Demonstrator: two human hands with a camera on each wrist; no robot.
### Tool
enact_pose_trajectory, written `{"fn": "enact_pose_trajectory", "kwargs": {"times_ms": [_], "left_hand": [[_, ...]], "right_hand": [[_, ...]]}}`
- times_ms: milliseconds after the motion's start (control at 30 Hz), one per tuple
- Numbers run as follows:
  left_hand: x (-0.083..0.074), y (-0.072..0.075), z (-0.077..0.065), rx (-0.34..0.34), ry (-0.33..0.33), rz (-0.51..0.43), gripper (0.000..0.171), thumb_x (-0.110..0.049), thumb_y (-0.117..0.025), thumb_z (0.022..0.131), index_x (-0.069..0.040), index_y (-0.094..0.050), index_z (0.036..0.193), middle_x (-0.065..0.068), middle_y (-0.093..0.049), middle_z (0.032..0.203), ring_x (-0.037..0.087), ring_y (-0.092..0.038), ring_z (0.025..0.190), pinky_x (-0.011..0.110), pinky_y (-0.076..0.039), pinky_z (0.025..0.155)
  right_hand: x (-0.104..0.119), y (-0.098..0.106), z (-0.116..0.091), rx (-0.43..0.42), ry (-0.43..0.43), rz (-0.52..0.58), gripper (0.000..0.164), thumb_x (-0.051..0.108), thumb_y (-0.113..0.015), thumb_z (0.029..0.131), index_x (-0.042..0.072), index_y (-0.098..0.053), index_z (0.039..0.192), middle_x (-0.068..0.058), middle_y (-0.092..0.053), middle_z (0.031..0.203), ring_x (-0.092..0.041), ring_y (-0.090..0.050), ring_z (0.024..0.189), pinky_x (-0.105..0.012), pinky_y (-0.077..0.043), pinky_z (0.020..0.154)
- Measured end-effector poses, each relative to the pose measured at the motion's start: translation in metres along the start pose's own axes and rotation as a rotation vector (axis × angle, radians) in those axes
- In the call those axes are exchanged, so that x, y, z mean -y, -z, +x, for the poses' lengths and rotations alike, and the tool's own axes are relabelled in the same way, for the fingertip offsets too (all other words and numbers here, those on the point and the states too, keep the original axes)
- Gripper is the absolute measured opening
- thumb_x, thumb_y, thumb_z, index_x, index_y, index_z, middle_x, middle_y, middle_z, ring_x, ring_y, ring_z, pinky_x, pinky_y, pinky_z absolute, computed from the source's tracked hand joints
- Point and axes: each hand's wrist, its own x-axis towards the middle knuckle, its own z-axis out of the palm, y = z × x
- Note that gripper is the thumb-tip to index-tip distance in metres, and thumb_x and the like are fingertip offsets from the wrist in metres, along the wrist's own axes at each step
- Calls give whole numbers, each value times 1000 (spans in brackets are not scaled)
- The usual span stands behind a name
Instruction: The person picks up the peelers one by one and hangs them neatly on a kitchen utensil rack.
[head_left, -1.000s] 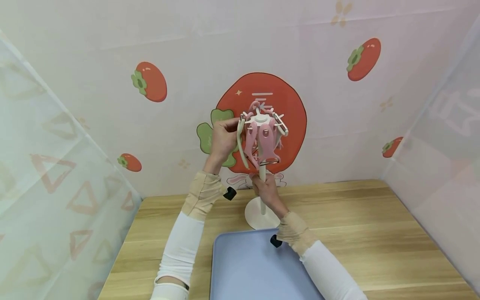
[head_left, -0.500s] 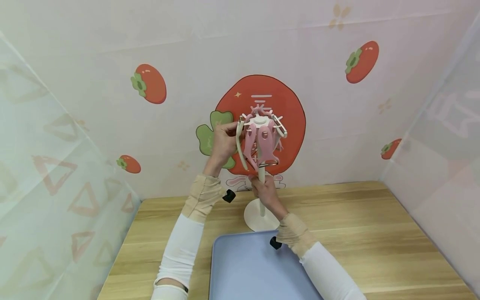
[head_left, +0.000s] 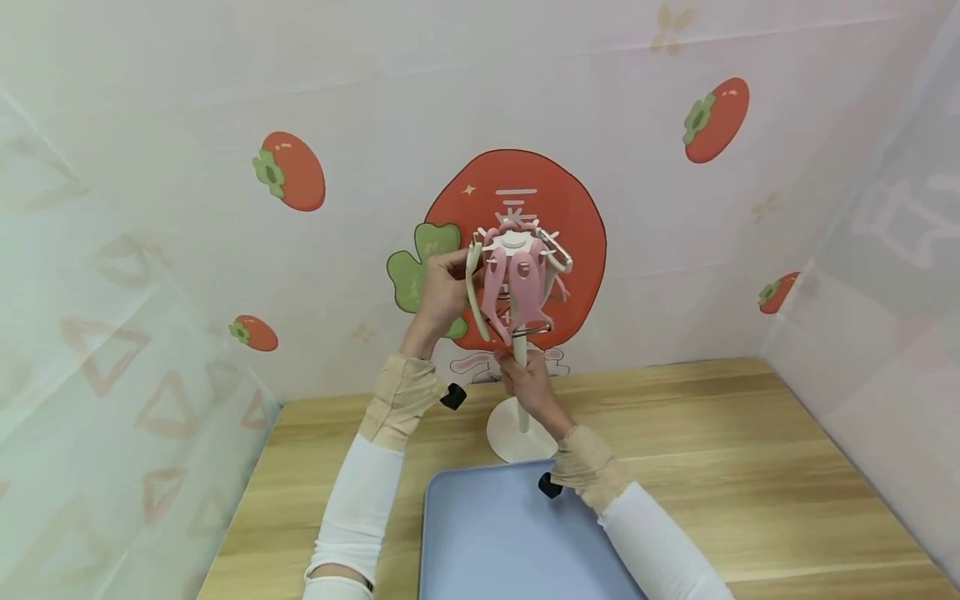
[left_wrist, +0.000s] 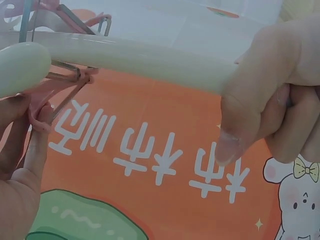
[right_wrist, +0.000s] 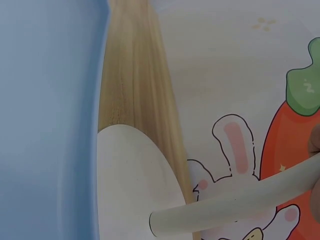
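Observation:
A white stand has a round base (head_left: pixel 504 433), a straight pole (right_wrist: pixel 225 215) and a hooked top (head_left: pixel 514 242). Pink peelers (head_left: pixel 527 287) and white ones hang around that top. My left hand (head_left: pixel 442 293) is at the left side of the rack, fingers holding a white peeler (head_left: pixel 476 292) near its upper end. In the left wrist view the left fingers (left_wrist: pixel 30 155) lie beside a pink part and the rounded end of a white handle (left_wrist: pixel 22 69). Lower down, my right hand (head_left: pixel 532 383) grips the pole, its thumb and curled fingers showing in the left wrist view.
A blue tray (head_left: pixel 495 533) lies on the wooden table (head_left: pixel 712 450) in front of the stand's base. Behind stands a printed wall (head_left: pixel 360 233) with persimmon pictures, close to the stand. Side walls flank the table.
The whole head view has shifted slightly. The rack's top now appears a little lower against the wall print. Both hands keep their places on the white peeler and the pole.

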Motion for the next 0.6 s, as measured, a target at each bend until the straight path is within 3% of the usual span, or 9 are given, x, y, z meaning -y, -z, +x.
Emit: {"fn": "enact_pose_trajectory", "kwargs": {"times_ms": [233, 367, 600], "left_hand": [[0, 6, -7, 17, -30, 91, 24, -7, -71, 95, 7, -76, 114, 18, -76, 101, 14, -70, 87, 23, -56, 72], [0, 8, -9, 26, -50, 145, 25, -16, -71, 96, 3, -77, 111, 17, -77, 101, 14, -71, 88, 25, -57, 73], [2, 16, -27, 23, -23, 281, 28, -24, -68, 99, -1, -77, 113, 15, -76, 105, 26, -74, 96, 39, -61, 84]], "right_hand": [[-2, 0, 1, -4, 33, 22, 57, 21, -55, 105, -2, -36, 56, 10, -33, 46, -4, -28, 36, -24, -21, 36], [1, 3, 4, -7, 35, 6, 55, 20, -54, 105, 0, -37, 56, 11, -33, 46, -4, -29, 37, -23, -22, 36], [6, 8, 9, -32, 21, 0, 57, 16, -55, 104, -10, -34, 58, 8, -32, 45, -5, -28, 37, -23, -22, 37]]}}
